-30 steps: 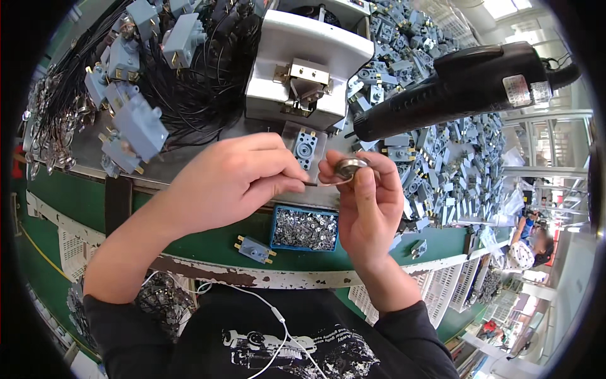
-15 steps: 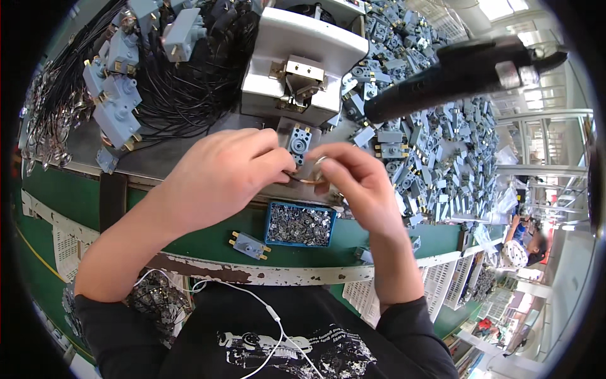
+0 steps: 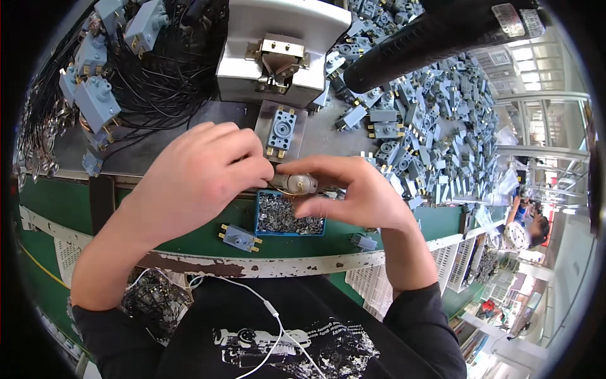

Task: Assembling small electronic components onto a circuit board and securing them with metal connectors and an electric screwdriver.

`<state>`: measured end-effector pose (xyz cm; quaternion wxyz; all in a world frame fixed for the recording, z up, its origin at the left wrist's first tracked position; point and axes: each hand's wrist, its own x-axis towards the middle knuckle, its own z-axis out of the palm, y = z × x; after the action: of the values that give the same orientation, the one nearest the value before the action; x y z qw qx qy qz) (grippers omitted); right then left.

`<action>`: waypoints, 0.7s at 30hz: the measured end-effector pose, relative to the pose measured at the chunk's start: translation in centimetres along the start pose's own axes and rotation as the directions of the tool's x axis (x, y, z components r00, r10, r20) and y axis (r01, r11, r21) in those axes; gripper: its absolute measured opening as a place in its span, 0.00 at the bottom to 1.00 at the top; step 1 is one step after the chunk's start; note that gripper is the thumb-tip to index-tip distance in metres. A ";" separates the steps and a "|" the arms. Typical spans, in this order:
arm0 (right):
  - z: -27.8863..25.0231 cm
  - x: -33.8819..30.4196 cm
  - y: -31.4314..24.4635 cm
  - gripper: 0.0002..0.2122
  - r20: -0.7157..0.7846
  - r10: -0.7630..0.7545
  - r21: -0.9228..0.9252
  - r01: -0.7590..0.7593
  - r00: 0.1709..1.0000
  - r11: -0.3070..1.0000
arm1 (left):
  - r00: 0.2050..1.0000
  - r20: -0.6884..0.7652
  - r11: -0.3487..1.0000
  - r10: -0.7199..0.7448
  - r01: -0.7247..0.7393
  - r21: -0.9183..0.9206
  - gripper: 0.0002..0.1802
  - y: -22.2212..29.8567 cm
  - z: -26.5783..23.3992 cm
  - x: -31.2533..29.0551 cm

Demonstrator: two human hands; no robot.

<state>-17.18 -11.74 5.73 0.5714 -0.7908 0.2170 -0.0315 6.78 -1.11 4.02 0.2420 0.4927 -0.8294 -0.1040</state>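
My left hand is closed, thumb and fingers pinched at the left end of a small pale cylindrical part with a thin wire beside it; the exact grip is hidden behind the fingers. Around the right side of that part, my right hand is open, with thumb and index finger spread apart. Just beyond the hands, a grey switch-like housing with brass terminals lies on a metal plate in front of the machine. A blue tray of small metal pieces sits beneath the part.
A white metal machine stands ahead, and a black tube slants in at upper right. Grey housings are heaped at right. Black cables bunch at left. A loose grey housing lies on the green surface. Another person is far right.
The cylindrical part has come nearer to me and turned so its rounded end shows. My right thumb and index finger have parted from their pinch. The whole view has shifted slightly.
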 end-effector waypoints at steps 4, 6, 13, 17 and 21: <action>1.5 -0.5 1.0 0.18 -0.028 0.140 0.568 -0.099 0.990 0.817 | 0.991 -0.125 0.975 -0.043 0.014 -0.224 0.11 -0.5 0.4 0.1; 2.0 -0.8 1.3 0.17 -0.031 0.122 0.612 -0.078 0.992 0.787 | 0.990 -0.132 0.963 -0.044 0.007 -0.268 0.12 -0.5 0.8 -0.2; 0.9 0.7 2.7 0.16 0.094 0.125 0.685 -0.155 0.988 0.712 | 0.983 -0.184 0.963 0.012 -0.061 -0.264 0.10 -1.3 1.2 -0.2; -1.1 4.2 3.0 0.11 0.441 0.019 0.502 -0.264 0.897 0.823 | 0.958 -0.112 0.894 0.264 -0.287 -0.345 0.09 -2.4 1.9 -0.4; -0.9 5.0 2.6 0.08 0.569 0.042 0.419 -0.334 0.821 0.844 | 0.960 -0.021 0.892 0.278 -0.266 -0.366 0.07 -2.4 1.9 -0.6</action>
<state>-13.80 -15.13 2.64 0.7942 -0.5644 0.1116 0.1956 7.85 -1.93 1.19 0.3283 0.3165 -0.8600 -0.2290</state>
